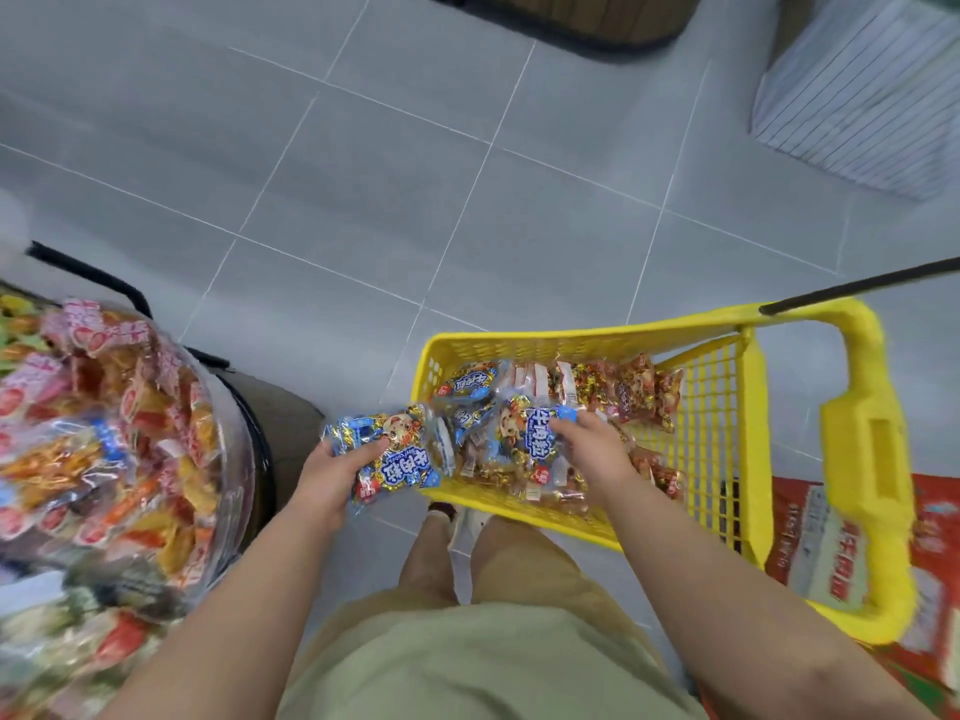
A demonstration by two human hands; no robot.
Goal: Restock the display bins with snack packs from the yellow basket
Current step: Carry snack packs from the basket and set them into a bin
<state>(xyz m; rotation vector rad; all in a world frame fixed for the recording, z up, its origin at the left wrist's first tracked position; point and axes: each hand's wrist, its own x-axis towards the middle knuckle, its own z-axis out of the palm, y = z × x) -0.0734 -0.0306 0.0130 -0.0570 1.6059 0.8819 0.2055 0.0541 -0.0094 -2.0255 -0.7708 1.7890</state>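
Over the yellow basket (pixel 519 339) on the tiled floor, the right hand (pixel 595 449) reached down among the stock, its fingers curled over the top edge of a blue snack pack (pixel 530 439) that lay on the heap inside. The left hand (pixel 332 472) was outside the basket's near-left corner, thumb across the face of a second blue pack (pixel 402 462) and fingers wrapped beneath it, clear of the rim.

The step in hand looked to be gathering blue packs, one to each hand, before turning to the display bin (pixel 236 485) at the left, which was already piled with mixed packs (pixel 130 407), blurred in this view.

To do it well, the right hand would want a fuller hold on the body of its pack rather than on the slippery film edge. A straight lift would be best, so that the neighbouring packs and the red-and-gold ones (pixel 644 392) further back did not drag up with it. The left hand's grip seemed secure enough to wait. Both packs could then cross together to the bin — laid flat, faces up, not dropped onto the heap
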